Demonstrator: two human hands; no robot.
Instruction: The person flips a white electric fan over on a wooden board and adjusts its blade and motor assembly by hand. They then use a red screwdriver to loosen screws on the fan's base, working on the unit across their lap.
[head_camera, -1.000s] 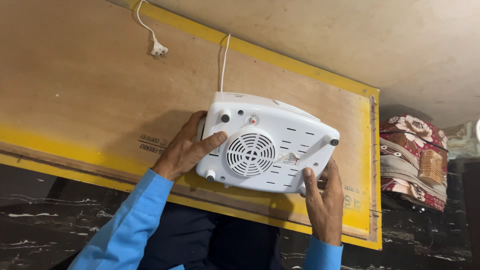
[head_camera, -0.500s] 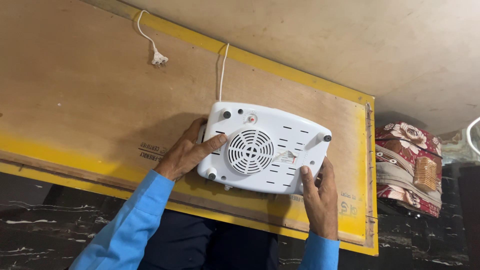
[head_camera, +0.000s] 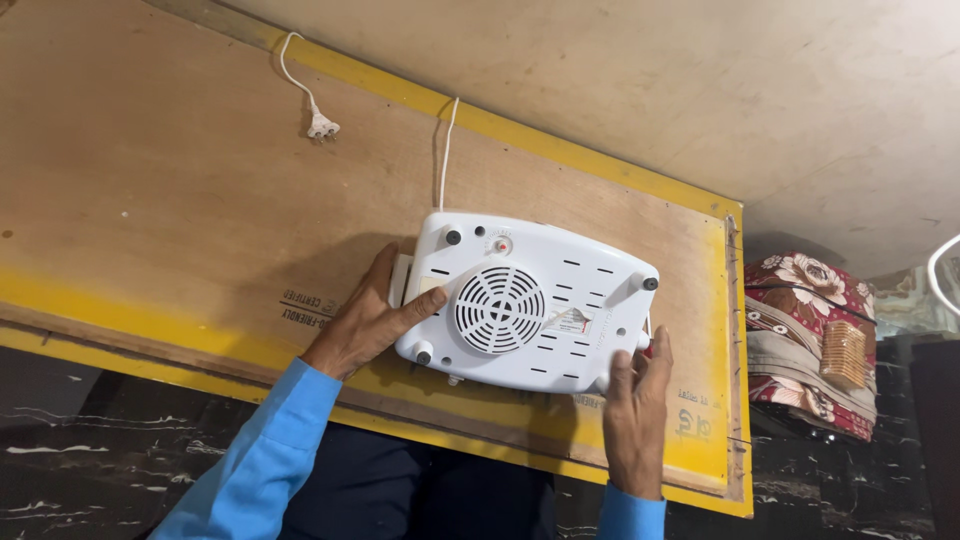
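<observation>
L hand (head_camera: 372, 322) is spread flat against the left end of the white appliance (head_camera: 530, 305), thumb lying over the underside near a black rubber foot (head_camera: 423, 357), fingers tucked round the edge. R hand (head_camera: 632, 412) grips the lower-right corner, fingers curled up over the rim, thumb alongside. Neither hand pinches anything; both clasp the casing from opposite ends.

Risks, as I judge them: the casing is smooth plastic and held only at two ends, so a loose grip could let it slip and drop onto the tabletop (head_camera: 150, 220) w/ a knock to the corner. The white power cord (head_camera: 444, 150) runs from the top edge away across the board; if the unit is turned or lifted, the cord could drag or snag, and the plug (head_camera: 321, 127) lying loose further up-left could be whipped along. The unit sits near the board's yellow edge band (head_camera: 500, 125) on the person's side, so a shove toward the body might tip it off.

Appliance itself: flat, rounded-rectangle body, lying bottom-up approx. mid-board. Round fan grille (head_camera: 499, 309) in the centre, short vent slots scattered to the right, a label beside the grille, black feet at the corners, a small red-ringed fitting near the top edge. Looks clean, no cracks visible. At far right, off the board, lie folded floral blankets (head_camera: 805, 340).
</observation>
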